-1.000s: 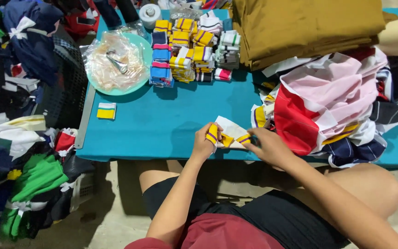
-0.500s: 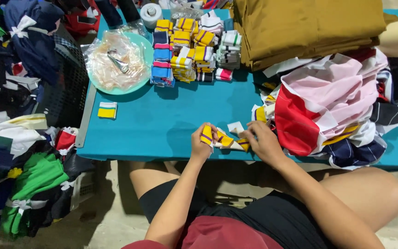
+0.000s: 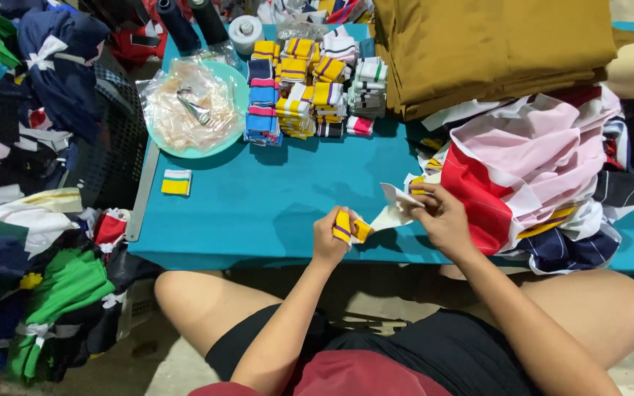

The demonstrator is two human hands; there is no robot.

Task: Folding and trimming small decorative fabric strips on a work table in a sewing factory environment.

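- Pinching a small folded yellow rib-knit piece (image 3: 346, 227) with purple stripes, the left hand (image 3: 329, 236) has its fingers curled tight around it, holding it just above the near edge of the teal table (image 3: 258, 213).
- Right hand (image 3: 442, 216): fingers closed on a white fabric strip (image 3: 398, 202), which runs from the fingertips toward the yellow piece; whether the two are joined cannot be told from this view.
- Both hands sit close together, near the table's front edge, over the person's lap.
- Just beside the right hand lies a loose heap of cut fabric (image 3: 530, 169) in pink, red, white and navy. By its size, a good deal of material looks unsorted yet.
- Farther back, folded striped pieces stand in neat stacks (image 3: 310, 88), yellow, blue and white ones side by side. These look like finished work, and there are many of them.
- One lone yellow-and-white folded piece (image 3: 176, 182) lies apart on the table's left side.
- A pale green dish (image 3: 238, 88) holds a clear plastic bag with something metal on top, too small to tell.
- Behind the heap sits a stack of folded mustard cloth (image 3: 493, 44), and a white thread spool (image 3: 246, 33) stands at the far edge.
- My judgement: the work is somewhere midway, with one piece in hand, stacks done, a heap left.
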